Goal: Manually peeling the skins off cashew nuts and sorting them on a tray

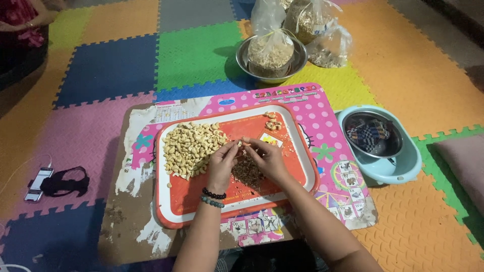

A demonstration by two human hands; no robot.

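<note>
Both hands over orange tray (pixel 174 201): left hand (pixel 222 160) and right hand (pixel 266 157) pinch one small nut (pixel 240 144) together. Cashew pile (pixel 190 147) at tray's left; shell scraps (pixel 247 172) below hands; steel bowl (pixel 271 59) beyond tray.

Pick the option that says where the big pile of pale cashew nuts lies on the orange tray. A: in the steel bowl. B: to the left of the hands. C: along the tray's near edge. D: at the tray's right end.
B: the pile of cashew nuts fills the left part of the orange tray, just left of the left hand.
</note>
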